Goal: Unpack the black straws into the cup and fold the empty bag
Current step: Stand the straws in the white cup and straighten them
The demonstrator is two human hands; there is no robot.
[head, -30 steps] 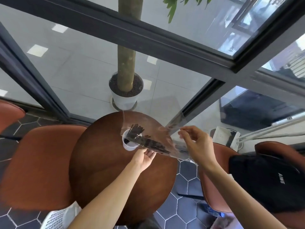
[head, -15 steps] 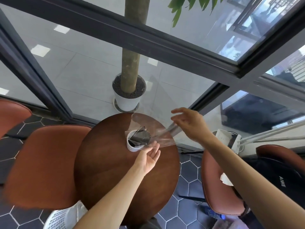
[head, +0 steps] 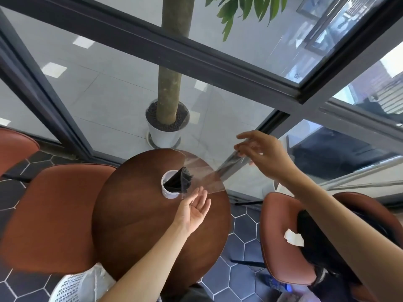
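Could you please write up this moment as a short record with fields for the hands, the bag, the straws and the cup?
left hand: open, palm up, beside the cup
right hand: raised, pinching the far end of the clear bag
clear bag: slanting down to the cup, looks empty
black straws: in the cup, leaning
white cup: upright on the round wooden table
fold: not yet begun
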